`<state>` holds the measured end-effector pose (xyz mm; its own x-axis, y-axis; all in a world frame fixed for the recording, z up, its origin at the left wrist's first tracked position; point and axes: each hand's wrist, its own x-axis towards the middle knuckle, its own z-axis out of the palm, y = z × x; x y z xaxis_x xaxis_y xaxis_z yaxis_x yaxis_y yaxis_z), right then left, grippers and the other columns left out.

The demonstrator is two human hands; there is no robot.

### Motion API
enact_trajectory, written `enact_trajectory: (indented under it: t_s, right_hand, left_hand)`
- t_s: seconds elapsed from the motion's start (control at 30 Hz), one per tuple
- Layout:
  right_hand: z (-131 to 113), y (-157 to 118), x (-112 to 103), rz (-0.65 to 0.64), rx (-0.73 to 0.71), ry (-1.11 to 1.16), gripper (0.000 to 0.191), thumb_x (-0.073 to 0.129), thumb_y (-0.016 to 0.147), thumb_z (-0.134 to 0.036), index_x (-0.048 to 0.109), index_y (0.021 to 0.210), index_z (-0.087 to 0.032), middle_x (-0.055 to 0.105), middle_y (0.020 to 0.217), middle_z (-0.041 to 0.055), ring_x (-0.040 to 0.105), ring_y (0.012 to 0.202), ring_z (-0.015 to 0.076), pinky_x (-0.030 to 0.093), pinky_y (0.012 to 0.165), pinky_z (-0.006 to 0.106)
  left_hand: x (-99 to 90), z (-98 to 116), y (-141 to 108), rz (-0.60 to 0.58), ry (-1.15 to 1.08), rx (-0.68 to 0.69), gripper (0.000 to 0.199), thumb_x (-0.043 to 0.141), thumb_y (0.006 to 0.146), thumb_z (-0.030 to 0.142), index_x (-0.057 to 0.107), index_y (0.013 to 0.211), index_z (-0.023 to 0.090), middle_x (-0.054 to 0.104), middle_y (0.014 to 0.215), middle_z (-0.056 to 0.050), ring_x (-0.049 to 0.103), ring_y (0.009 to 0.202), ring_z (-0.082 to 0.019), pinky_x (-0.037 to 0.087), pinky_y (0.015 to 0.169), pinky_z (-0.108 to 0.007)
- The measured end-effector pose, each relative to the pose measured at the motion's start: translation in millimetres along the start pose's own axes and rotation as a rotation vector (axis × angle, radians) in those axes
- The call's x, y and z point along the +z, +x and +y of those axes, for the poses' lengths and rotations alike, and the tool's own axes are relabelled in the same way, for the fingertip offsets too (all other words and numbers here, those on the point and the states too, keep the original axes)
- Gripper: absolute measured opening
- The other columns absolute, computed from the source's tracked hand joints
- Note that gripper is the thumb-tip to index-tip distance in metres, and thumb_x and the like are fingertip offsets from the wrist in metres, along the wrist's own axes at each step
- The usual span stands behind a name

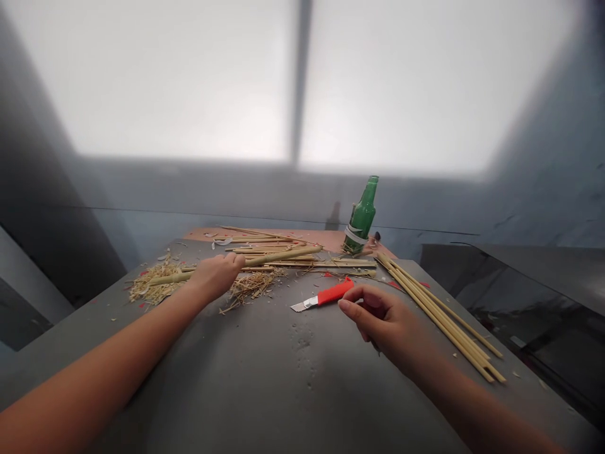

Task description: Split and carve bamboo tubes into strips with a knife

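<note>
Right of centre, the right hand [380,315] curls loosely; whether it pinches anything cannot be told. Just up-left of it, the red knife [333,292] slants, blade lower left. Left of centre, the left hand [216,275] clamps a stick [283,255] lying nearly crosswise.

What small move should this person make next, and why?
Probably close the right hand on the red-handled utility knife: it lies on the table right beside that hand, its blade pointing away, while the left hand holds a bamboo stick.
</note>
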<state>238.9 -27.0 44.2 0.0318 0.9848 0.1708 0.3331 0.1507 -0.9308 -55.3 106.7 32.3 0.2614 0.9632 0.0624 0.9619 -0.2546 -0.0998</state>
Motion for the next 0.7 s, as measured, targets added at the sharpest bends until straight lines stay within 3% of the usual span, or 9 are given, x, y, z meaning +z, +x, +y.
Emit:
enact_trajectory:
  t_s: [0.17, 0.23, 0.33, 0.47, 0.7]
  right_hand:
    - [3.6, 3.6, -6.6, 0.073, -0.019, 0.064, 0.032, 0.073, 0.081, -0.053, 0.067, 0.076, -0.021, 0.046, 0.046, -0.0064, 0.038, 0.042, 0.0106, 0.032, 0.039, 0.023]
    - [5.4, 6.9, -10.2, 0.079, -0.004, 0.140, 0.036, 0.075, 0.078, -0.055, 0.065, 0.075, -0.021, 0.047, 0.044, -0.0066, 0.037, 0.039, 0.0100, 0.031, 0.036, 0.021]
    - [3.2, 10.2, -13.7, 0.082, 0.035, 0.297, 0.040, 0.082, 0.070, -0.057, 0.064, 0.070, -0.021, 0.051, 0.046, -0.0049, 0.039, 0.038, 0.0098, 0.031, 0.031, 0.020]
    - [-5.1, 9.0, -13.1, 0.078, 0.019, 0.515, 0.038, 0.090, 0.062, -0.047, 0.064, 0.062, -0.018, 0.058, 0.052, -0.0028, 0.044, 0.038, 0.0077, 0.034, 0.034, 0.019]
    - [2.8, 9.4, -7.2, 0.129, -0.001, 0.762, 0.027, 0.086, 0.064, -0.031, 0.063, 0.060, -0.019, 0.058, 0.048, -0.0048, 0.044, 0.035, 0.0060, 0.043, 0.041, 0.021]
  left_hand:
    - [-17.5, 0.8, -8.9, -0.043, -0.137, 0.075, 0.033, 0.062, 0.099, 0.037, 0.061, 0.125, 0.018, 0.064, 0.124, -0.009, 0.066, 0.103, -0.024, 0.058, 0.087, -0.045]
    - [-23.0, 4.5, -15.4, -0.097, -0.206, 0.159, 0.027, 0.058, 0.100, 0.042, 0.065, 0.112, 0.019, 0.070, 0.104, -0.005, 0.067, 0.089, -0.021, 0.056, 0.077, -0.036]
    - [-24.6, 13.9, -29.5, -0.130, -0.293, 0.270, 0.029, 0.051, 0.099, 0.045, 0.064, 0.087, 0.022, 0.068, 0.079, 0.000, 0.063, 0.075, -0.019, 0.045, 0.064, -0.027]
    - [-17.7, 30.1, -50.8, -0.156, -0.369, 0.329, 0.034, 0.044, 0.097, 0.046, 0.060, 0.080, 0.021, 0.065, 0.078, -0.001, 0.060, 0.074, -0.019, 0.038, 0.060, -0.026]
    - [-2.4, 59.6, -76.3, -0.241, -0.354, 0.362, 0.027, 0.044, 0.097, 0.038, 0.063, 0.086, 0.022, 0.070, 0.085, -0.003, 0.064, 0.078, -0.022, 0.042, 0.065, -0.029]
